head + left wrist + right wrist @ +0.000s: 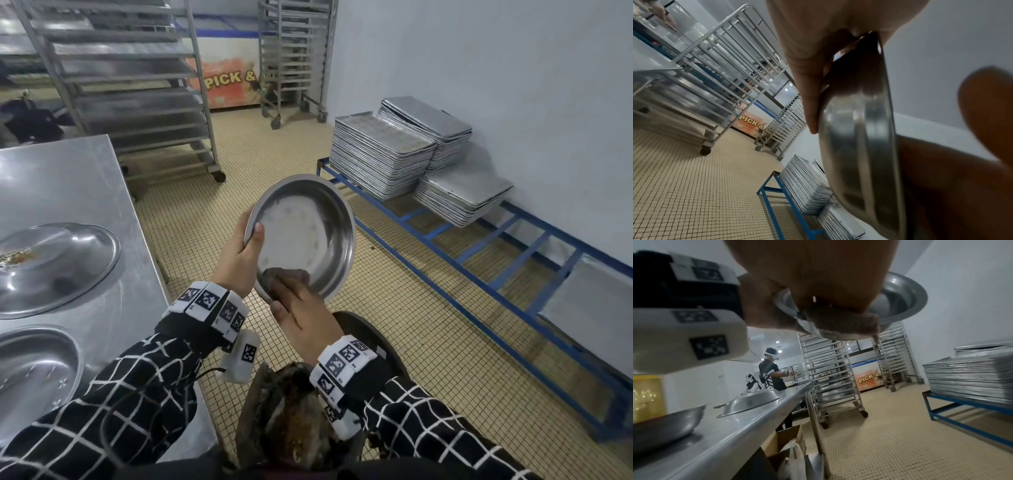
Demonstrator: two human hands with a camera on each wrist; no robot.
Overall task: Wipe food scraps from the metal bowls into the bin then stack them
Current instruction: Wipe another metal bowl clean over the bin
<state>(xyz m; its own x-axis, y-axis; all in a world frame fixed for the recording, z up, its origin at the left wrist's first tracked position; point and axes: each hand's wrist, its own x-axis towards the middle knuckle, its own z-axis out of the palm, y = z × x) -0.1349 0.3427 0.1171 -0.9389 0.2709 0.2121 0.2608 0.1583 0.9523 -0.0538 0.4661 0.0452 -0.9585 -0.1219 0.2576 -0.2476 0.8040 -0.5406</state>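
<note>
My left hand (239, 257) grips the left rim of a metal bowl (305, 233), thumb inside, and holds it tilted with its inside facing me above the bin (376, 339). In the left wrist view the fingers (812, 81) lie along the bowl's (859, 129) back. My right hand (301, 308) holds a dark cloth (274, 275) against the bowl's lower inside edge. The cloth (849, 322) bunches under my fingers on the bowl (906, 295). The bin holds brown scraps (294, 428). Two more bowls lie on the steel table (68, 178): one with scraps (58, 267) and a nearer one (34, 366).
Stacks of metal trays (383, 154) sit on a low blue rack (479, 274) along the right wall. Wheeled tray racks (137, 102) stand behind the table. A cardboard box and bags (791, 451) lie under the table. Another person (770, 369) works at its far end.
</note>
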